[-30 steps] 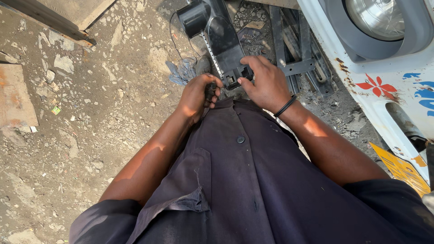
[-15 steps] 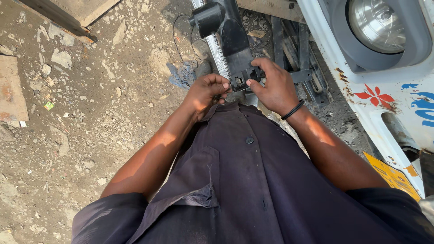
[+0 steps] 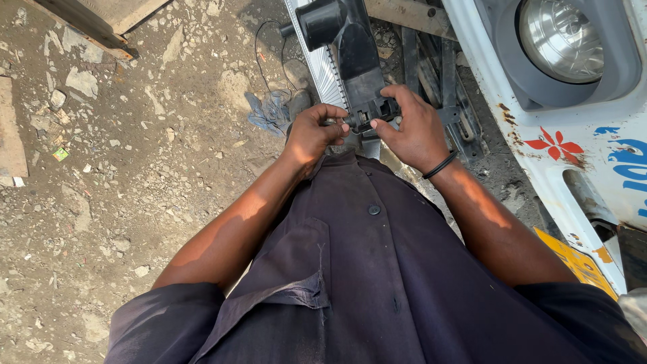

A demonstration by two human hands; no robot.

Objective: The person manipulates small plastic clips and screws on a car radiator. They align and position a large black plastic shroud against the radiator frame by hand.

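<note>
Dusty ground, both hands, left hand (image 3: 314,135), right hand (image 3: 412,131), gripping radiator (image 3: 350,57) (black-capped)

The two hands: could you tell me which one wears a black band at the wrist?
The right hand; the left hand has a bare wrist.

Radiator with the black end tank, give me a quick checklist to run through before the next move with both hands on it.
1. Left hand gripping the small fitting on the black end tank: ok.
2. Right hand steadying the tank: ok.
3. Fitting in plain sight: not ok, fingers partly cover it.
4. Radiator firmly supported: cannot tell.
5. Ground underfoot free of rubble: not ok.
</note>
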